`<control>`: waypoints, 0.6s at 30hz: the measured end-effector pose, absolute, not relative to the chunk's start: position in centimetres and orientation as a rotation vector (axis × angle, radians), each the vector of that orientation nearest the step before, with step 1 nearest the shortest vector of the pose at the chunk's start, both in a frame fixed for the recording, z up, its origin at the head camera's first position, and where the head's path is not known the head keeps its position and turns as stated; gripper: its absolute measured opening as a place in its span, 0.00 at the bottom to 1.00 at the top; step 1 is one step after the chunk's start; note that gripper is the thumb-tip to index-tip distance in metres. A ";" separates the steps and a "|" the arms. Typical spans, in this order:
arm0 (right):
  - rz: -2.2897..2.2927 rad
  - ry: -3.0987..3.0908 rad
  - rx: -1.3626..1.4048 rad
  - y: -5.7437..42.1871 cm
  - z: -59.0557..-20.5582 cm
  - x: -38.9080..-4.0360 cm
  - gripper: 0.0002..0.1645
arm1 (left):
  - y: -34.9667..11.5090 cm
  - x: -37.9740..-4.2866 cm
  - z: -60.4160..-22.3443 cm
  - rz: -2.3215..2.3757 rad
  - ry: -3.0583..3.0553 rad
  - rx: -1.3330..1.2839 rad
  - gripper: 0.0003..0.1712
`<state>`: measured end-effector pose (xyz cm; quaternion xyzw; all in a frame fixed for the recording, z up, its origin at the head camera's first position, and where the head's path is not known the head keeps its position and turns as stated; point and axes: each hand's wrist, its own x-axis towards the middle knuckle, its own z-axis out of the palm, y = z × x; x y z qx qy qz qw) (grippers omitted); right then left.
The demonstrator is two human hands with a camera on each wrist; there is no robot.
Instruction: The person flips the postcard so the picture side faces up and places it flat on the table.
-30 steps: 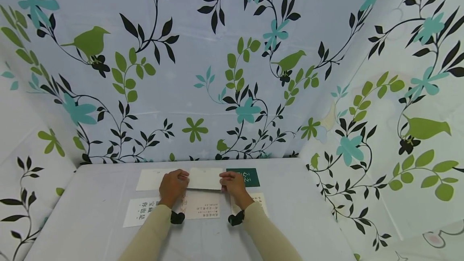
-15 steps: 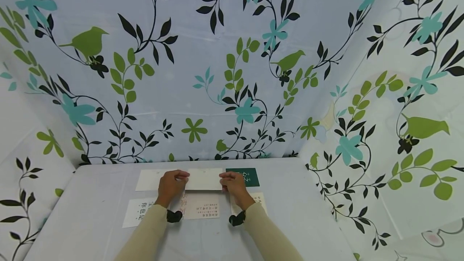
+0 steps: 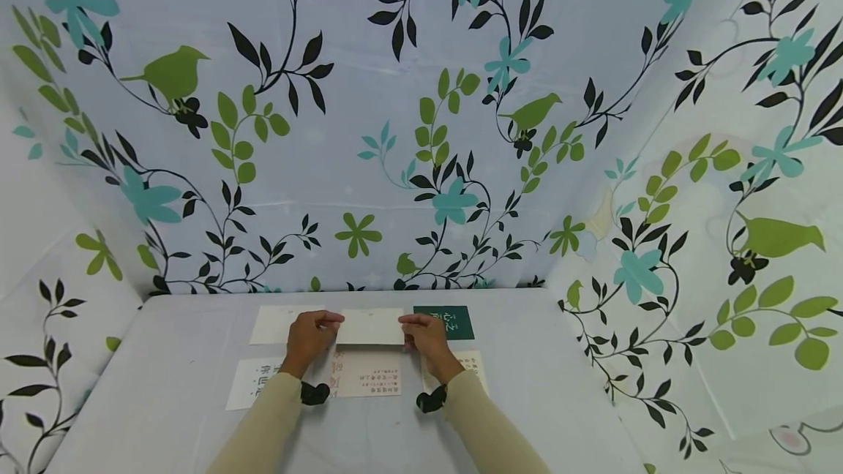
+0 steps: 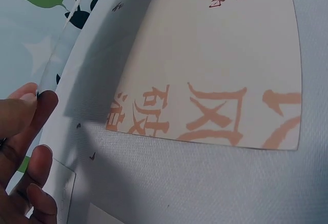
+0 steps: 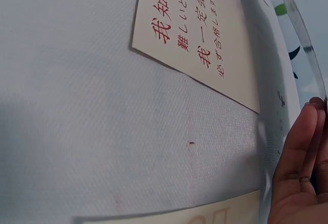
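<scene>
A blank cream card (image 3: 371,327) is pinched at its two side edges in the head view. My left hand (image 3: 309,339) holds its left edge between thumb and fingertips, and my right hand (image 3: 426,342) grips the right edge. In the left wrist view the left hand (image 4: 28,157) pinches the thin card edge, the other fingers curled below. The right wrist view has the right hand (image 5: 302,167) at one end of the card, seen edge-on, above the table. Directly in front of it lies a pale card with red writing (image 3: 372,375).
Other cards lie on the white table (image 3: 178,371): a white card (image 3: 268,325) at the back left, a green card (image 3: 461,322) at the back right, a card with black characters (image 3: 250,384) at the front left, and a cream card (image 3: 476,366) partly under the right wrist.
My left wrist has shifted slightly left over the last second. Both hands keep their pinch on the cream card, which stays in nearly the same place. The head view has shifted a little.
</scene>
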<state>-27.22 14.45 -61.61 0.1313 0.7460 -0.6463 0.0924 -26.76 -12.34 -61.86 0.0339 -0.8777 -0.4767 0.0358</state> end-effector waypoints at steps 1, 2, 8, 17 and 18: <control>-1.919 2.216 0.397 14.5 -61.6 -27.2 0.09 | -12.3 -26.8 -61.8 -1.471 -2.691 0.103 0.09; -1.920 2.217 0.402 14.4 -61.6 -27.3 0.09 | -12.3 -26.8 -61.8 -1.473 -2.685 0.097 0.09; -1.940 2.211 0.408 14.5 -61.5 -27.3 0.11 | -12.0 -27.0 -61.7 -1.458 -2.677 0.102 0.10; -1.940 2.215 0.369 14.8 -61.6 -27.1 0.11 | -11.6 -26.9 -61.3 -1.439 -2.657 0.116 0.09; -1.944 2.212 0.372 14.8 -61.6 -27.1 0.11 | -11.5 -26.9 -61.2 -1.443 -2.654 0.120 0.08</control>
